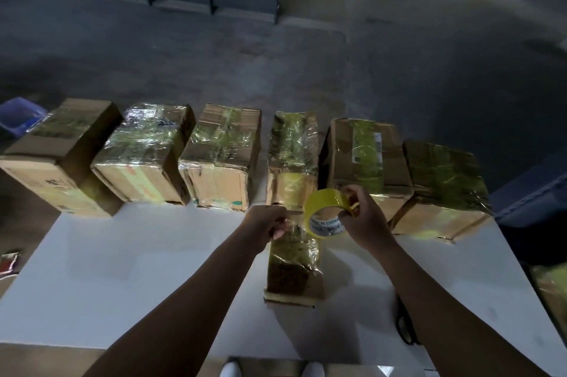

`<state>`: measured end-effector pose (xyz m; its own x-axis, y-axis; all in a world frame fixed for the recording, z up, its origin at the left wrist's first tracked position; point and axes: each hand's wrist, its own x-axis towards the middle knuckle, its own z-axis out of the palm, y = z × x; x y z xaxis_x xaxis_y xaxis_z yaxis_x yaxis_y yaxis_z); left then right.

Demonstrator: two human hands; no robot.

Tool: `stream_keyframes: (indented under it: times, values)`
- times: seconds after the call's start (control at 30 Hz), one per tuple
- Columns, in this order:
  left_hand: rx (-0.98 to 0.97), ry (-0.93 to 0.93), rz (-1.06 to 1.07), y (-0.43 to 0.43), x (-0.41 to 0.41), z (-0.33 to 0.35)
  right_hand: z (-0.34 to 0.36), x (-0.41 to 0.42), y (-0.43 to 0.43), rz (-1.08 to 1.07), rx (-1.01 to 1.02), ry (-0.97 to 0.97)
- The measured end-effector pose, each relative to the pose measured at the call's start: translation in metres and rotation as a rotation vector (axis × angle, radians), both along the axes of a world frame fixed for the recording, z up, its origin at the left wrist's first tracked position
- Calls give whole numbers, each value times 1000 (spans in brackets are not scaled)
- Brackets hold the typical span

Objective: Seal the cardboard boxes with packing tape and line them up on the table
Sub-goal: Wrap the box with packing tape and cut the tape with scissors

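Note:
Several taped cardboard boxes (219,155) stand in a row along the far edge of the white table (129,269). A small narrow box (294,266), wrapped in shiny tape, sits alone in the table's middle, nearer to me. My right hand (365,217) grips a roll of yellow packing tape (325,211) just above this box's far end. My left hand (270,223) is curled at the box's far left corner and pinches the loose end of the clear tape strip that runs to the roll.
A dark pair of scissors (405,330) lies on the table under my right forearm. A blue bin (18,116) stands on the floor at the far left. Another box (552,294) shows at the right edge. Grey concrete floor lies beyond the table.

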<state>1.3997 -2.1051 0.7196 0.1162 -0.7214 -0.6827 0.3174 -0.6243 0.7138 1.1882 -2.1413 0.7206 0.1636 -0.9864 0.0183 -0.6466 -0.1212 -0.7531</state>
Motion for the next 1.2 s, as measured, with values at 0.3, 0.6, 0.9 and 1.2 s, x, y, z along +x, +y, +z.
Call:
stream_keyframes:
  times: [0.3, 0.6, 0.9, 1.2]
  values:
    - [97, 90, -36, 6, -20, 2, -4, -3, -16, 163, -40, -89]
    - [-55, 40, 35, 6, -14, -1, -5, -4, -21, 202, -79, -58]
    - [-91, -162, -26, 6, 11, -10, 11, 24, -3, 251, 84, -62]
    - [-87, -289, -95, 8, 46, -29, 28, 32, 9, 319, 2, 199]
